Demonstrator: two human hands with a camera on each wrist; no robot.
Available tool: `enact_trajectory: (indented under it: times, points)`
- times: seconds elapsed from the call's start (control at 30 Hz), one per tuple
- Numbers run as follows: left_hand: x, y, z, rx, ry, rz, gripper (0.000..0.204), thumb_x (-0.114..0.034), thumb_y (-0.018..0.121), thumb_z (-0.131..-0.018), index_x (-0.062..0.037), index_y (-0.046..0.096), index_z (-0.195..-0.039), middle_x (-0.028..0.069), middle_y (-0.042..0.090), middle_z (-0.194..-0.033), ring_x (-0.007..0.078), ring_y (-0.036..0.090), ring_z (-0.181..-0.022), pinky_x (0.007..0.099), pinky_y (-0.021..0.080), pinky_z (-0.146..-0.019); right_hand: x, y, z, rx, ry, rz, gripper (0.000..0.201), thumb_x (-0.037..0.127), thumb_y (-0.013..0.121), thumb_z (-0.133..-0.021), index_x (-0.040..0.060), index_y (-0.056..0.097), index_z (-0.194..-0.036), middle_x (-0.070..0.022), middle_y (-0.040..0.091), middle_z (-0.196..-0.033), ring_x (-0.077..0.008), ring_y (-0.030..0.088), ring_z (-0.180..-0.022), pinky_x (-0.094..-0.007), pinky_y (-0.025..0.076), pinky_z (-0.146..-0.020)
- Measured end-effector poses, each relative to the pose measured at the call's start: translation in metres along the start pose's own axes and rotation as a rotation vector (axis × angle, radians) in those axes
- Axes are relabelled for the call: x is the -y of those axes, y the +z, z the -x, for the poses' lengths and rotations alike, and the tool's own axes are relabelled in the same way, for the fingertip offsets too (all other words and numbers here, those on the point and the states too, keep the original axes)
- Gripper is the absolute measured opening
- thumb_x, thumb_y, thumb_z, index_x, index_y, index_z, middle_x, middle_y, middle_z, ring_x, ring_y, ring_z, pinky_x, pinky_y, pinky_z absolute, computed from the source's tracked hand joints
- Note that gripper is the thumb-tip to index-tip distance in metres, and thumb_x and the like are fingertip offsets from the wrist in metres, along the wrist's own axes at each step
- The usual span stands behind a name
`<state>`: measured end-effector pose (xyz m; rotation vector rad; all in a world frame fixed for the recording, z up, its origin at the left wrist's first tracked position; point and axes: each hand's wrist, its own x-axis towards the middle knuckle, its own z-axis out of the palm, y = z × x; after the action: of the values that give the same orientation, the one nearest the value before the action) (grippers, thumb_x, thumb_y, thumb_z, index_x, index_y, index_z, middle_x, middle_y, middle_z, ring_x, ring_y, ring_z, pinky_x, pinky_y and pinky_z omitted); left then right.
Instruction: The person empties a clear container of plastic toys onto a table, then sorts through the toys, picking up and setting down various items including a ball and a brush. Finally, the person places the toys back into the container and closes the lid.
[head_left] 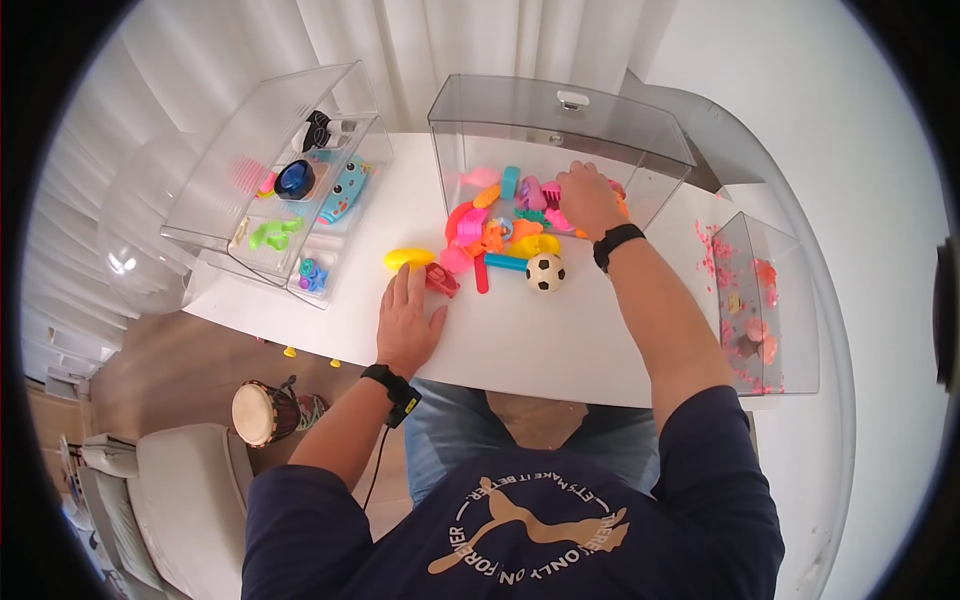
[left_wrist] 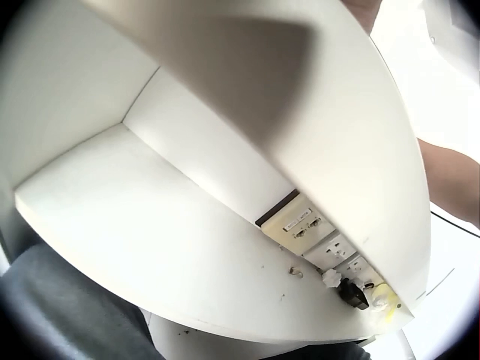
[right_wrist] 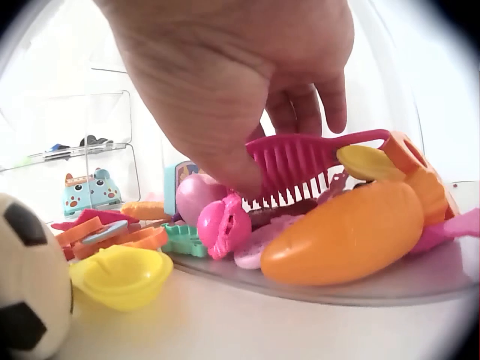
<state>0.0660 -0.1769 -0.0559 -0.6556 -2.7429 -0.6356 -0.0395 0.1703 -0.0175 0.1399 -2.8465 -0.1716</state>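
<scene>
My right hand [right_wrist: 247,82] reaches into the large clear bin [head_left: 560,100] and pinches a magenta comb [right_wrist: 296,161] near its toothed end. The comb's teeth point down over the toys; its handle reaches toward an orange piece at the right. Around it lie an orange oval toy [right_wrist: 345,232], a pink candy-shaped toy [right_wrist: 223,226] and a teal toy [right_wrist: 184,240]. My left hand [head_left: 406,325] rests on the white table with fingers extended, fingertips at a yellow toy [head_left: 408,259] and beside a red toy [head_left: 441,281].
A small soccer ball [head_left: 545,272] and a blue stick [head_left: 507,262] lie before a heap of colourful toys. At left stands a clear compartment box [head_left: 270,130] with a blue cartoon toy [head_left: 345,190]. Another clear bin [head_left: 770,330] with pink bits stands at right.
</scene>
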Motion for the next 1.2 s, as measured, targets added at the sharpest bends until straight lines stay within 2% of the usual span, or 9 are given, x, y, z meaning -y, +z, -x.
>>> enact_trajectory:
  times: [0.13,0.23,0.43,0.53,0.63,0.73,0.93,1.13,1.2]
  points:
    - [0.000,0.002,0.001,0.003,0.008,-0.025,0.073,-0.024,0.071,-0.082,-0.0022,0.038,-0.144,0.0263,0.040,-0.145,0.0412,0.041,-0.131,0.0464,0.033,-0.112,0.001,0.005,0.014,-0.017,-0.031,-0.119,0.019,0.016,0.064,-0.084,0.0086,0.067,-0.101,-0.0104,0.062,-0.104,-0.0290,0.059,-0.104,-0.0417,0.052,-0.084]
    - [0.000,0.002,0.001,0.009,-0.015,-0.027,0.073,-0.024,0.071,-0.082,-0.0030,0.038,-0.144,0.0260,0.040,-0.146,0.0409,0.042,-0.131,0.0461,0.033,-0.112,0.001,0.011,0.021,-0.063,-0.063,-0.051,0.021,0.017,0.064,-0.084,0.0100,0.066,-0.104,-0.0097,0.062,-0.104,-0.0287,0.059,-0.104,-0.0414,0.052,-0.083]
    - [-0.002,0.003,0.001,0.017,-0.021,-0.031,0.074,-0.023,0.071,-0.082,-0.0042,0.037,-0.145,0.0252,0.040,-0.146,0.0411,0.043,-0.130,0.0461,0.034,-0.111,0.006,-0.002,0.038,-0.056,-0.079,-0.138,0.023,0.017,0.065,-0.083,0.0108,0.065,-0.105,-0.0082,0.062,-0.103,-0.0290,0.058,-0.106,-0.0437,0.049,-0.087]
    - [-0.004,0.001,0.001,0.029,-0.034,-0.030,0.074,-0.022,0.071,-0.081,-0.0037,0.037,-0.145,0.0252,0.040,-0.146,0.0412,0.043,-0.129,0.0463,0.035,-0.110,0.002,-0.002,0.042,0.006,-0.105,-0.133,0.028,0.019,0.065,-0.084,0.0118,0.063,-0.112,-0.0094,0.062,-0.108,-0.0299,0.057,-0.110,-0.0455,0.048,-0.089]
    - [-0.001,0.003,0.001,-0.001,-0.011,-0.003,0.073,-0.021,0.071,-0.081,-0.0037,0.038,-0.144,0.0253,0.040,-0.145,0.0416,0.044,-0.128,0.0463,0.035,-0.110,0.000,0.001,0.044,-0.039,-0.047,-0.165,0.035,0.018,0.064,-0.085,0.0125,0.060,-0.120,-0.0111,0.061,-0.114,-0.0310,0.056,-0.113,-0.0455,0.047,-0.091]
    - [-0.001,0.003,0.002,-0.022,0.011,-0.026,0.072,-0.021,0.071,-0.081,-0.0039,0.039,-0.143,0.0256,0.041,-0.144,0.0419,0.044,-0.128,0.0464,0.035,-0.110,0.002,0.001,0.044,0.095,-0.036,-0.149,0.038,0.016,0.062,-0.087,0.0121,0.057,-0.125,-0.0119,0.059,-0.119,-0.0314,0.056,-0.116,-0.0451,0.046,-0.093]
    - [-0.005,-0.001,0.001,0.020,-0.026,-0.048,0.074,-0.024,0.071,-0.082,-0.0046,0.037,-0.144,0.0253,0.040,-0.144,0.0422,0.044,-0.128,0.0463,0.035,-0.110,0.008,0.004,0.069,-0.027,-0.076,-0.196,0.039,0.013,0.059,-0.087,0.0107,0.056,-0.126,-0.0108,0.059,-0.120,-0.0306,0.056,-0.114,-0.0449,0.044,-0.094]
    - [-0.001,0.005,0.003,0.019,-0.012,-0.058,0.074,-0.027,0.071,-0.082,-0.0055,0.036,-0.145,0.0248,0.039,-0.146,0.0422,0.043,-0.129,0.0462,0.035,-0.110,0.014,-0.008,0.098,-0.053,-0.125,-0.175,0.044,0.011,0.058,-0.086,0.0087,0.053,-0.130,-0.0110,0.056,-0.125,-0.0289,0.052,-0.117,-0.0448,0.043,-0.096]
    - [-0.002,0.005,0.003,0.025,-0.003,-0.060,0.074,-0.026,0.071,-0.082,-0.0053,0.036,-0.145,0.0249,0.039,-0.146,0.0422,0.043,-0.129,0.0463,0.035,-0.110,0.016,-0.017,0.107,0.032,-0.114,-0.200,0.049,0.007,0.059,-0.085,0.0092,0.051,-0.133,-0.0125,0.053,-0.131,-0.0308,0.050,-0.122,-0.0451,0.041,-0.101]
